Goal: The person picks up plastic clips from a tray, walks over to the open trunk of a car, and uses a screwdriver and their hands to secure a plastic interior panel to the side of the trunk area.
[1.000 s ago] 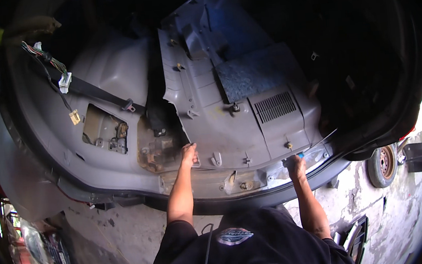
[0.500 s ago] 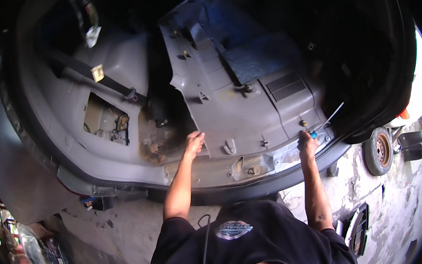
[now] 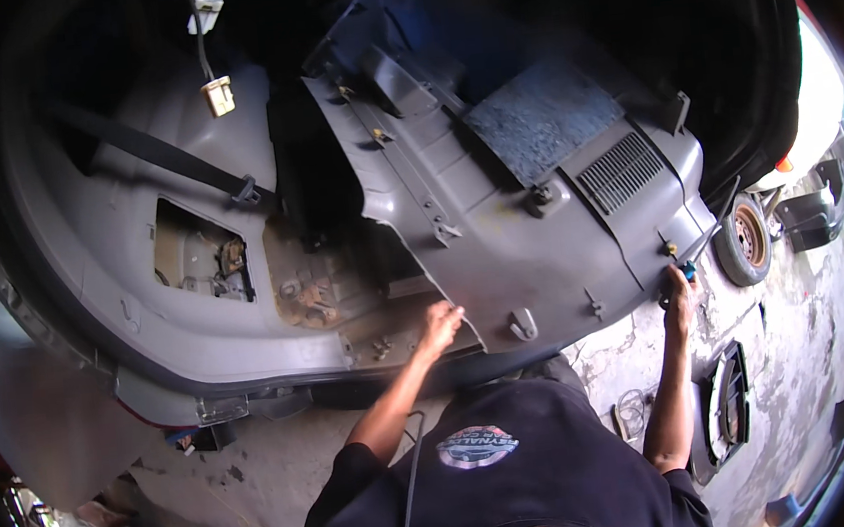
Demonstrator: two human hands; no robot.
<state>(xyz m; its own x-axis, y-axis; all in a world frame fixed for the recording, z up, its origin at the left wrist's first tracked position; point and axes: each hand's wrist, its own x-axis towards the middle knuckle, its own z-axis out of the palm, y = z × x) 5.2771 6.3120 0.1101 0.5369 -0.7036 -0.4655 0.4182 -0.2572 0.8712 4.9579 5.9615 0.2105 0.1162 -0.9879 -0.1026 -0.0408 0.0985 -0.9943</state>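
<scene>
Shifted toward 3 o'clock, the grey trim panel (image 3: 541, 243) lies at 2 o'clock from the left hand (image 3: 440, 328), fingers pinching its edge, and 10 from the right hand (image 3: 681, 293), curled around a blue-handled tool (image 3: 689, 270); its long side runs 11-to-5.

We see a smooth, matt plastic-looking trim panel (image 3: 542, 263), its rough-looking mottled pad (image 3: 545, 122) and cloth-like belt webbing (image 3: 151, 150).

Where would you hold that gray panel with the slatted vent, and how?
Probably pinch the gray trim panel by its thin near edge, one hand toward each end, coming from the near side. It's wide, so two holds should balance it better. The left hand grips by its near left corner.
</scene>
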